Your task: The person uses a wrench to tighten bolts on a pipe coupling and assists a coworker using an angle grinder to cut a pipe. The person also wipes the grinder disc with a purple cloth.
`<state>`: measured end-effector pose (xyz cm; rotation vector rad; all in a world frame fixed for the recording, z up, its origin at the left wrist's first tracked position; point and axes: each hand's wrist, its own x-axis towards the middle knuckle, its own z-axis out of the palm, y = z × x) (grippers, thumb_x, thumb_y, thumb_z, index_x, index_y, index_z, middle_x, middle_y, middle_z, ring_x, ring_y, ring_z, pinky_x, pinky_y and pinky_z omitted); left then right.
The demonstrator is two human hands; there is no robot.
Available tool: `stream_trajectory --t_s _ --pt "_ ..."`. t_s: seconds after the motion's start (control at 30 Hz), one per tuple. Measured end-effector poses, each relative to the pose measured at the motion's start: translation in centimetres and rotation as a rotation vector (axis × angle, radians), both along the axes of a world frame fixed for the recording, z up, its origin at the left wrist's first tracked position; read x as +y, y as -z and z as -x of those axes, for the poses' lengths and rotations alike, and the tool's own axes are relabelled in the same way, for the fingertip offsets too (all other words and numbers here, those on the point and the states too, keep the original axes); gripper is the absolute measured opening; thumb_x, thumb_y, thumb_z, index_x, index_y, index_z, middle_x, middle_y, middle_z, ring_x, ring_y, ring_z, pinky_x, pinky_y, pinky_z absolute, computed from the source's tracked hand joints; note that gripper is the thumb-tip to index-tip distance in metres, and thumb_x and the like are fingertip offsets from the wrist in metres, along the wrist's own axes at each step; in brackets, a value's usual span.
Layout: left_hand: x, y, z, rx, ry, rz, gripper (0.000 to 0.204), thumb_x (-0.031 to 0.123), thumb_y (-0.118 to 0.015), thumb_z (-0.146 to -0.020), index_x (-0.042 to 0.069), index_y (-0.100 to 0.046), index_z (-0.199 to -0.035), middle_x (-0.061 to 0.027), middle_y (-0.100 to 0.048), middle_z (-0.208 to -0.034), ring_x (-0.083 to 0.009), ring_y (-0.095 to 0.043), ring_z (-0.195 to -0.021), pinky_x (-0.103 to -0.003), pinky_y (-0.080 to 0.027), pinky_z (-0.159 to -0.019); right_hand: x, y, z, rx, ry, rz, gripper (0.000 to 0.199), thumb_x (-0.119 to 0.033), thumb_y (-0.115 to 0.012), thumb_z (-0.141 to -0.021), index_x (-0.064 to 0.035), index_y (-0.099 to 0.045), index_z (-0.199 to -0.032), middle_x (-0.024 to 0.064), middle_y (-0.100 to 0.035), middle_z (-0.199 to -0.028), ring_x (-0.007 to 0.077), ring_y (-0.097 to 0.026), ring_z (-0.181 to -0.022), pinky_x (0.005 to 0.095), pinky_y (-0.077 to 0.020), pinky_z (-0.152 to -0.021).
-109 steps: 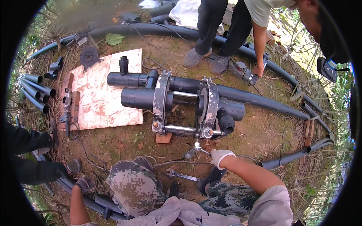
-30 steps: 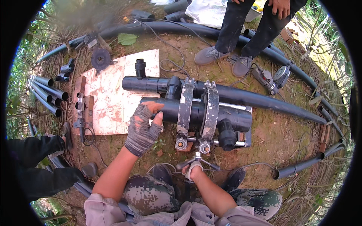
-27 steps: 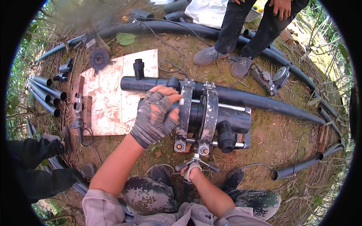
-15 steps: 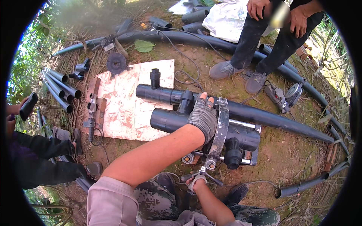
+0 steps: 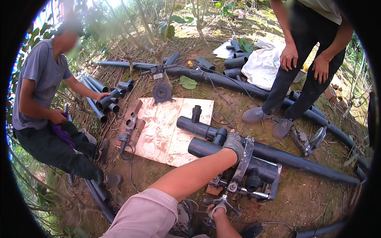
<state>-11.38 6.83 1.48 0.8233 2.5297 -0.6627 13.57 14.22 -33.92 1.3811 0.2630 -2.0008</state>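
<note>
My left hand (image 5: 234, 144), in a grey glove, is laid over the long black pipe (image 5: 293, 158), its fingers curved over the top where the pipe meets a tee fitting (image 5: 219, 137). Just right of it, a curved metal clamp (image 5: 243, 162) spans the pipe and a shorter thick pipe (image 5: 202, 147) below. My right hand (image 5: 217, 211), also gloved, is closed around the spoked handle (image 5: 225, 199) at the clamp's near end. A tee with an upright stub (image 5: 196, 115) forms the long pipe's left end. Another capped branch (image 5: 252, 182) sticks out right of the clamp.
A pale board (image 5: 158, 142) lies to the left, with a power tool (image 5: 126, 135) and a round black heating plate (image 5: 162, 92) at its edges. A seated person (image 5: 43, 87) holds a black fitting (image 5: 107, 102). Another person's legs (image 5: 295, 79) stand behind the pipe, near a disc-ended tool (image 5: 307, 139).
My view has lifted and swung left, bringing the seated person's upper body into sight. The person on the right shows more upright. My hands keep their places on the pipe and handle.
</note>
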Motion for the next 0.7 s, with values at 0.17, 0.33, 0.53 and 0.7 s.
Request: stream_trajectory --t_s 0.17,0.33,0.53,0.7 --pt "0.8 -1.1 0.4 -0.046 -0.025 0.063 0.072 0.048 -0.078 -0.076 0.009 -0.064 -0.135 -0.0108 -0.057 -0.145 -0.0311 -0.035 -0.148 -0.068 -0.016 -0.115 0.3 0.8 0.7 0.11 -0.075 -0.081 0.024 -0.03 -0.048 -0.096 -0.0124 -0.056 -0.083 0.0054 -0.049 -0.059 0.0239 -0.05 -0.051 0.0445 -0.047 -0.052" --pt "1.7 -1.4 0.5 -0.037 0.024 0.147 0.088 0.056 -0.082 -0.069 0.008 -0.06 -0.139 -0.0114 -0.056 -0.146 -0.0322 -0.034 -0.148 -0.067 -0.015 -0.116 0.9 1.2 0.4 0.087 0.0 -0.037 0.021 -0.03 -0.051 -0.096 -0.0105 -0.055 -0.089 0.0079 -0.049 -0.061 0.0267 -0.051 -0.053 0.0471 -0.0483 -0.052" --pt "1.4 -0.8 0.9 -0.055 0.022 0.119 0.093 0.056 -0.086 -0.064 0.009 -0.06 -0.14 -0.0123 -0.053 -0.148 -0.033 -0.036 -0.147 -0.063 -0.015 -0.118 1.2 0.3 0.3 0.08 -0.037 -0.073 0.024 -0.032 -0.052 -0.095 -0.0103 -0.058 -0.086 0.007 -0.05 -0.061 0.0266 -0.052 -0.054 0.0464 -0.0476 -0.051" --pt "0.2 0.2 1.6 -0.075 -0.036 0.133 0.097 0.056 -0.09 -0.06 0.011 -0.06 -0.14 -0.013 -0.052 -0.15 -0.0336 -0.037 -0.147 -0.059 -0.015 -0.12 -1.4 1.3 -0.1 -0.008 -0.058 -0.066 0.025 -0.033 -0.051 -0.093 -0.0102 -0.056 -0.085 0.008 -0.043 -0.053 0.0282 -0.047 -0.048 0.0466 -0.0431 -0.048"
